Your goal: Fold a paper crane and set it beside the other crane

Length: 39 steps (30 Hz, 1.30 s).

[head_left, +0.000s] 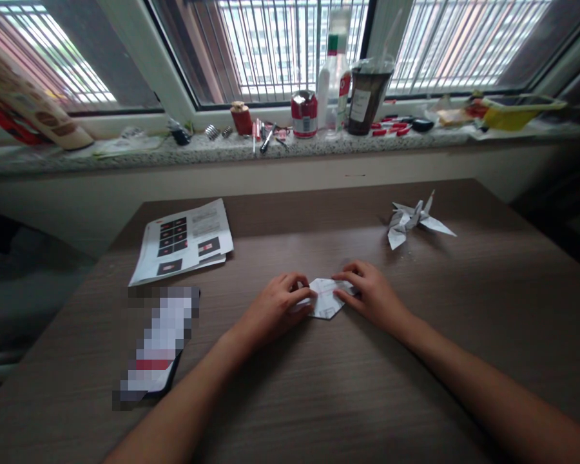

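Observation:
A small folded piece of white paper (326, 301) lies flat on the brown wooden table (415, 361), in the middle. My left hand (278, 306) pinches its left edge with curled fingers. My right hand (370, 293) presses and pinches the right edge, fingers bent down on it. Both forearms reach in from the bottom of the view. A finished paper crane (415, 220) stands on the table farther back on the right, apart from both hands.
A stack of printed sheets (183, 241) lies at the back left of the table, and a blurred-out phone (160, 345) nearer on the left. The stone window sill (125, 158) behind holds a red can (304, 113), bottles, a dark cup (367, 96), pens and small clutter.

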Each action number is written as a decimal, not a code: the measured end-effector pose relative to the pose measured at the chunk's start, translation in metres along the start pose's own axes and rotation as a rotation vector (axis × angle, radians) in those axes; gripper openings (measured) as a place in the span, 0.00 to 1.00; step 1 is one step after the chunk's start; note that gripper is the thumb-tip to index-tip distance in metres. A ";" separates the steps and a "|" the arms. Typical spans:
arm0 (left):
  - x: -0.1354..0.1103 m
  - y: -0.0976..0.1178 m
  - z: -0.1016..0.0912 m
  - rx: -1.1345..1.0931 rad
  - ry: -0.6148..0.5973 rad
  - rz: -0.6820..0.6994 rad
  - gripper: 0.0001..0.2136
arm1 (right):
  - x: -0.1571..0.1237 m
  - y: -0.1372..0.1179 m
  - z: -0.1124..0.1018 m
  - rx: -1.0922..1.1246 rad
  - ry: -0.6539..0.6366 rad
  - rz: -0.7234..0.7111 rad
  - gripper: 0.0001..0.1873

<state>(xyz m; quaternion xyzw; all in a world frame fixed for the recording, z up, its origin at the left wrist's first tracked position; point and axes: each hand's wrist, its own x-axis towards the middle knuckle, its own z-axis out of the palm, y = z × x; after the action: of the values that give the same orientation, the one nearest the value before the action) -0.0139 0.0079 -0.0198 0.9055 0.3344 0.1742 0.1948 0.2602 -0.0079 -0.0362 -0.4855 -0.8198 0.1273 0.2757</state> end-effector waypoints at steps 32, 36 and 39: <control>0.004 0.019 0.010 -0.247 0.103 -0.268 0.08 | -0.003 -0.014 0.000 0.023 -0.067 -0.056 0.12; 0.005 0.020 0.011 -0.221 0.083 -0.275 0.07 | -0.003 -0.014 -0.002 -0.004 -0.089 -0.007 0.14; 0.006 0.019 0.012 -0.193 0.060 -0.277 0.07 | -0.003 -0.014 -0.001 -0.014 -0.107 0.012 0.15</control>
<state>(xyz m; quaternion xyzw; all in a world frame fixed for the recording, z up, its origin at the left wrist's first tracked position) 0.0058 -0.0042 -0.0204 0.8223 0.4433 0.2040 0.2928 0.2514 -0.0171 -0.0296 -0.4849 -0.8312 0.1493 0.2273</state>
